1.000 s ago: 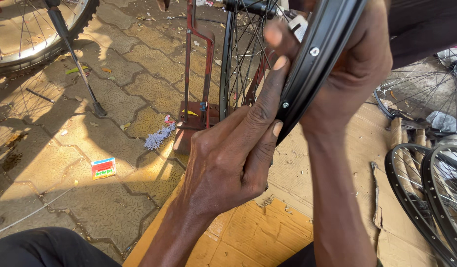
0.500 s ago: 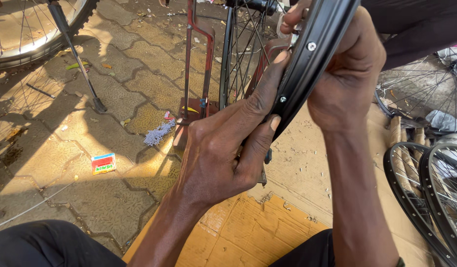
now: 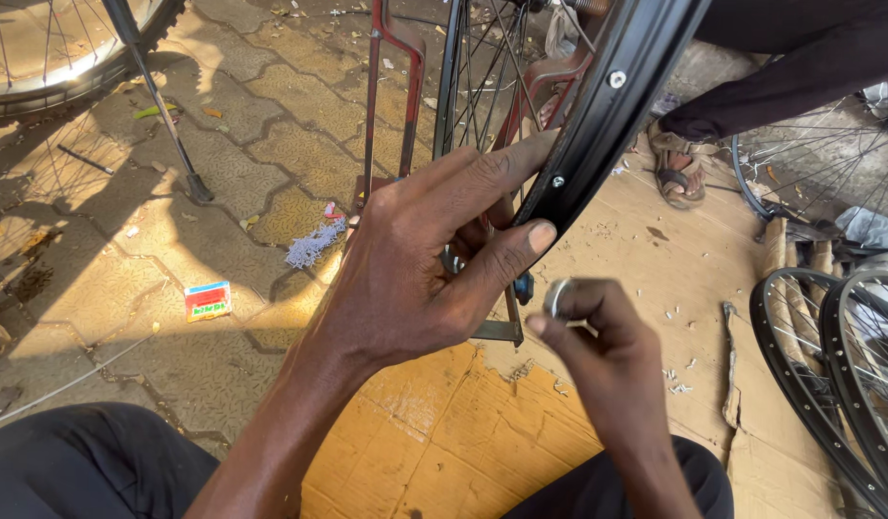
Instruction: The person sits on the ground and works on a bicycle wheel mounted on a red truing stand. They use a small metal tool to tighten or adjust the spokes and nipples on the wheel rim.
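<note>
The left hand [image 3: 406,279] clasps the black wheel rim [image 3: 607,115], fingers pressed to its inner face, steadying it upright in the red stand [image 3: 391,96], while the right hand [image 3: 598,336] pinches a small metal tool [image 3: 556,296] just below the rim.

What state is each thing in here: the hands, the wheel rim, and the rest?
left hand: gripping the black rim
black rim: upright, tyreless, spoked
right hand: pinching a small metal tool
small metal tool: held just below the rim
cardboard sheet: flat, torn at the edge
</note>
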